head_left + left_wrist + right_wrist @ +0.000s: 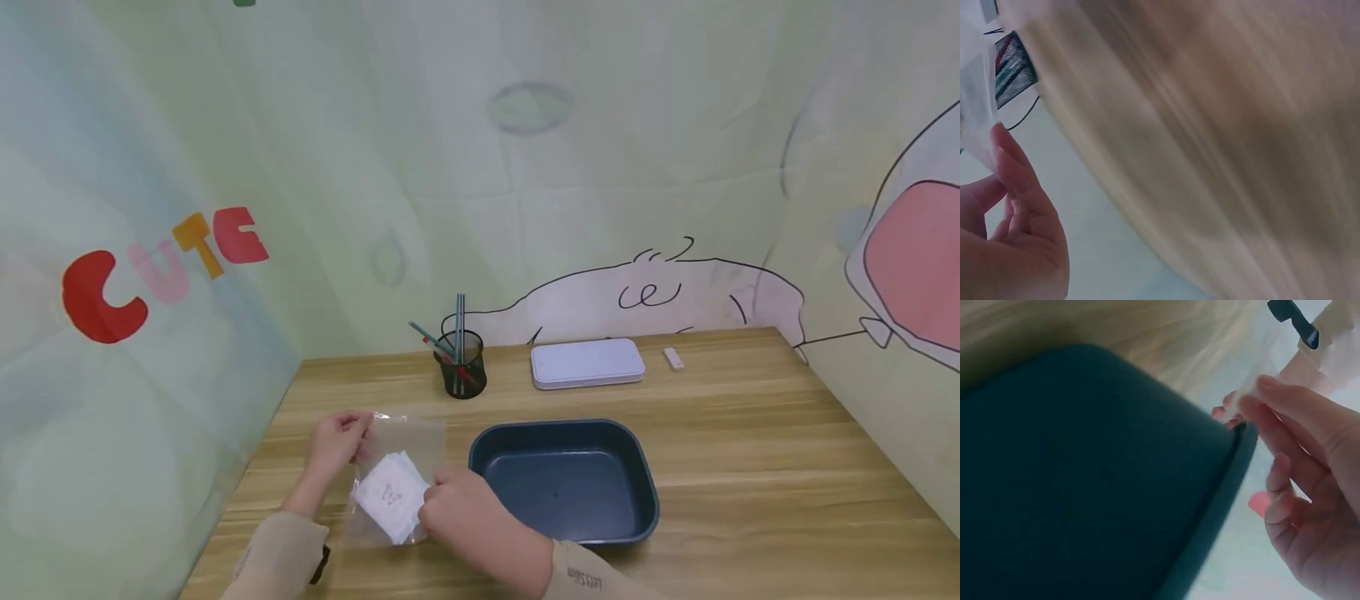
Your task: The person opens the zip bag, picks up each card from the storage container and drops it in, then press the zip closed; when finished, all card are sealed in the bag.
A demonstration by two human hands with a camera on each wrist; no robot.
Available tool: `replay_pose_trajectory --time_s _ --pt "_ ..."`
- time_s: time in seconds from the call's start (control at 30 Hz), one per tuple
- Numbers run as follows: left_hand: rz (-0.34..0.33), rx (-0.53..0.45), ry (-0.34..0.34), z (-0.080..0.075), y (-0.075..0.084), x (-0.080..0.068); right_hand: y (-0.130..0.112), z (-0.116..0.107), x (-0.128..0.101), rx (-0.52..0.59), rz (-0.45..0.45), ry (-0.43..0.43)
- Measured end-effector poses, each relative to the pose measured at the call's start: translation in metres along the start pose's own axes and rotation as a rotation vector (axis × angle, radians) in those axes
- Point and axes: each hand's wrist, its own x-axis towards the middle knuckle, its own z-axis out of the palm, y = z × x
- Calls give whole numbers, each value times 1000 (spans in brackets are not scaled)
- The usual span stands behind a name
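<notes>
A clear plastic bag (416,433) is held up over the left part of the table. Inside or against it shows a stack of white square sheets (392,497) with a small butterfly-like drawing. My left hand (339,446) pinches the bag's upper left edge; the left wrist view shows thumb and finger meeting on the film. At the stack's right corner, my right hand (468,512) pinches the bag's right side, its fingertips partly hidden from the head view. The right wrist view shows that thumb (1297,403) and forefinger pressed together on something pale.
A dark blue tub (641,500) stands just right of my right hand. Behind are a black mesh pen cup (463,385) with pencils, a white flat case (587,364) and a small white block (673,359). Printed cloth hangs along the table's back and sides.
</notes>
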Motion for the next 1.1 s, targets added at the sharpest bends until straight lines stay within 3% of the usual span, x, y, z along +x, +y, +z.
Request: replay_pose_trajectory --time_s 0.1,0.3,0.5,0.9,1.1 --pt "-10 33 -21 4 -9 2 -7 7 4 -44 15 -27" --pt "-11 92 -28 8 -26 4 -22 16 6 -130 1 -188" --pt "13 150 -34 11 -32 4 -30 19 4 -125 -8 -280" --pt "90 385 17 12 -33 1 -37 31 2 -109 -39 -326" --pt "28 458 20 2 -32 1 -34 17 3 -67 -54 -325"
